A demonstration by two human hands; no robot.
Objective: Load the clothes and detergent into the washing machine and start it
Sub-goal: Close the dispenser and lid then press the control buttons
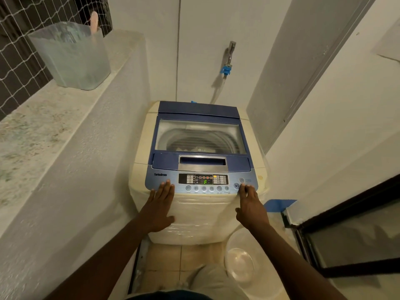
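A cream top-loading washing machine (pixel 141 148) with a blue lid (pixel 199 110) stands ahead, lid down. Through the clear window (pixel 200 135) I see the drum with pale clothes at its bottom. The control panel (pixel 203 179) is lit and shows a green character. My left hand (pixel 161 207) lies flat with spread fingers on the machine's front left edge, fingertips on the panel. My right hand (pixel 251 205) rests on the front right edge, a fingertip at the round start/pause button (pixel 236 186). Neither hand holds anything.
A translucent bin (pixel 73 55) stands on the speckled ledge (pixel 34 126) at left, netting behind it. A tap with a blue hose fitting (pixel 226 69) is on the back wall. A clear plastic tub (pixel 240 265) sits on the floor at right, beside a dark-framed glass door (pixel 346 239).
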